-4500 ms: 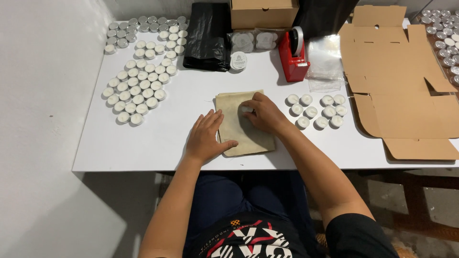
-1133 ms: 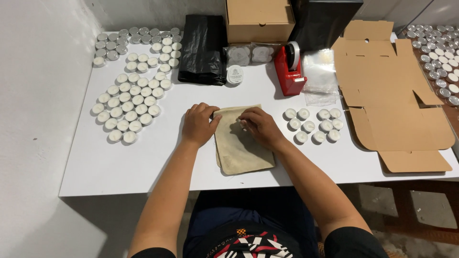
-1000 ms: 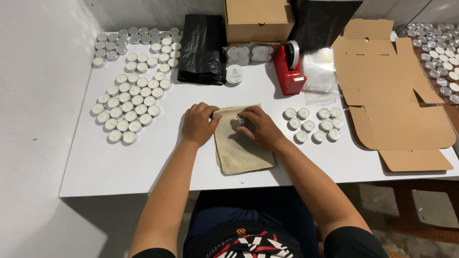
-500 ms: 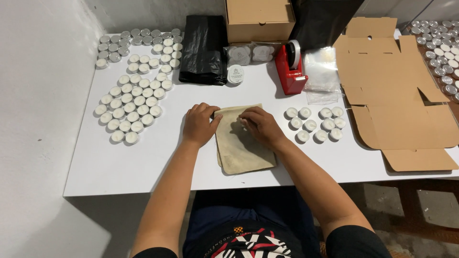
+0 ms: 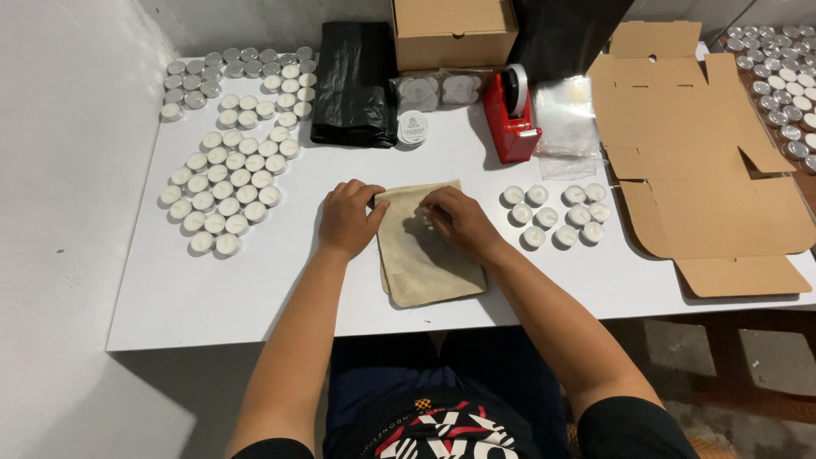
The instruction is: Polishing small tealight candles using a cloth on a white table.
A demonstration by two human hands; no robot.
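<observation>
Pouch [image 5: 429,255] lies flat mid-bench. Left hand [image 5: 347,219] pinches its mouth at ten o'clock; right hand [image 5: 457,221] presses fingers together inside. Nine tealights [image 5: 554,214] wait at three o'clock, unpacked.

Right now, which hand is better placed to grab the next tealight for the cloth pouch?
Right, probably. The right hand rests on the beige cloth pouch next to the small cluster of tealights on that side. The left hand pinches the pouch's top left corner, across the pouch from that cluster.
</observation>
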